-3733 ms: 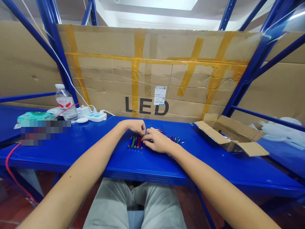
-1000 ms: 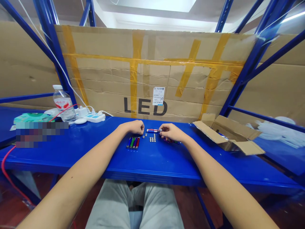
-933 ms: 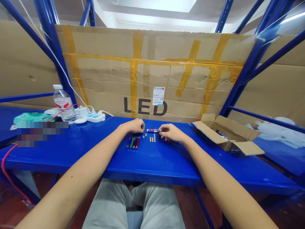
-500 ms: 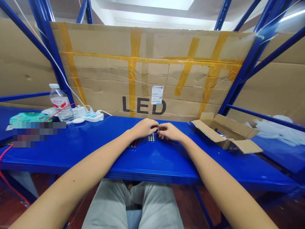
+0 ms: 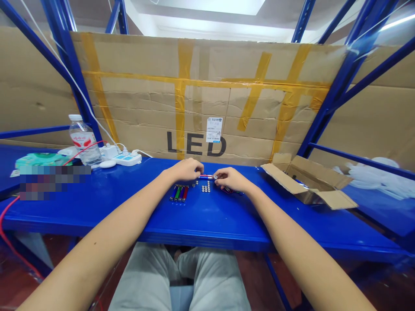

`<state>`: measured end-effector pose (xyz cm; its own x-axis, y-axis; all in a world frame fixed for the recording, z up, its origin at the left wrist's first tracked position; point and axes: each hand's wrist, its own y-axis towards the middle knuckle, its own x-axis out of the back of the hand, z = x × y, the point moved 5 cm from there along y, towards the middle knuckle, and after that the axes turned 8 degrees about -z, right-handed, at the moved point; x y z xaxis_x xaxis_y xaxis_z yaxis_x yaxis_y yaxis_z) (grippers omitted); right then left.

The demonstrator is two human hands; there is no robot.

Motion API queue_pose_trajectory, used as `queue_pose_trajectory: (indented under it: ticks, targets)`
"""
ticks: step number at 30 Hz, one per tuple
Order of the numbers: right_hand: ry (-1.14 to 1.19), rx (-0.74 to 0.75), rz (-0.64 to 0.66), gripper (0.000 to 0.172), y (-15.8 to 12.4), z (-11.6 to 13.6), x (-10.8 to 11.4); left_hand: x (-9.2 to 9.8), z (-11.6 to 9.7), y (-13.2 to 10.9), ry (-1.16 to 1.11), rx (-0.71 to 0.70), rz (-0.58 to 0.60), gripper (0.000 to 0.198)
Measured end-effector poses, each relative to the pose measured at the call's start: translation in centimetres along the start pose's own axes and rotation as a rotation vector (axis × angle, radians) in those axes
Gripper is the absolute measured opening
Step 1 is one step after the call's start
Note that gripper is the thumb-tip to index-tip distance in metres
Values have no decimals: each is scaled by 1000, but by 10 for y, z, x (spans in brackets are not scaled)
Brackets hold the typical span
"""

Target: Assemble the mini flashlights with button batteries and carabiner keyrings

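My left hand (image 5: 190, 169) is at the back middle of the table, its fingers curled down; what they hold, if anything, is hidden. To its right, my right hand (image 5: 229, 178) pinches a small silver round-ended piece (image 5: 215, 177), seen end-on. Between the hands is a blue and red slim metal tube (image 5: 205, 177); whether a hand touches it I cannot tell. Button cells (image 5: 205, 188) are grouped in front of the hands, with a few small silver pieces (image 5: 195, 183) to their left. Several coloured slim tubes (image 5: 179, 193) lie side by side nearer me. More tubes (image 5: 229, 190) lie partly under my right hand.
An open cardboard box (image 5: 308, 181) stands at the right. On the left are a water bottle (image 5: 84, 140), a white power strip (image 5: 128, 158) and a green packet (image 5: 42, 160). A tall cardboard sheet (image 5: 145, 103) closes off the back, between blue rack posts (image 5: 76, 82).
My left hand has moved left, away from my right hand, uncovering the tube between them and the row of coloured tubes. My right hand has stayed nearly in place.
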<state>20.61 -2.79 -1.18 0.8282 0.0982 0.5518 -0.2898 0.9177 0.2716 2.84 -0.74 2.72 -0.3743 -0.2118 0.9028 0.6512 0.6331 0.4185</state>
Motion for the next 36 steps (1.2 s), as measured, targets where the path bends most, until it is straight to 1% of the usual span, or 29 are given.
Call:
queue_pose_trajectory:
  ticks: [2, 4, 7, 13, 18, 23, 25, 26, 28, 30, 31, 33, 36]
  targets:
    - [-10, 5, 6, 16, -1, 1, 0, -5, 8, -2, 4, 38, 111, 23]
    - [-21, 4, 9, 16, -1, 2, 0, -11, 13, -3, -25, 40, 198, 24]
    - [-36, -1, 22, 17, -1, 2, 0, -17, 16, -3, -82, 32, 270, 25]
    - [-58, -10, 34, 18, -5, 9, -1, -21, 15, -1, -61, 82, 284, 22]
    - [-132, 54, 14, 19, -4, 12, 1, -20, 13, -3, -26, 148, 305, 17]
    - [-165, 98, -33, 17, -2, 12, 2, -21, 16, -7, -60, 218, 329, 12]
    - [-173, 118, -75, 15, -2, 15, 4, -18, 17, -5, -52, 209, 254, 10]
    - [-181, 129, -99, 14, -3, 16, 5, -15, 16, -4, -43, 193, 185, 11]
    - [-209, 152, -155, 13, -3, 19, 8, -6, 9, 0, -49, 141, 11, 14]
    - [-241, 170, -209, 13, -3, 21, 12, 2, -3, 3, -114, 69, -154, 18]
    - [-247, 177, -225, 14, -3, 21, 13, 4, -10, 3, -156, 38, -216, 18]
    - [-233, 200, -223, 15, -2, 21, 13, 6, -26, 5, -207, -22, -296, 19]
    - [-175, 250, -189, 17, -1, 22, 11, 2, -45, 5, -216, -110, -338, 19]
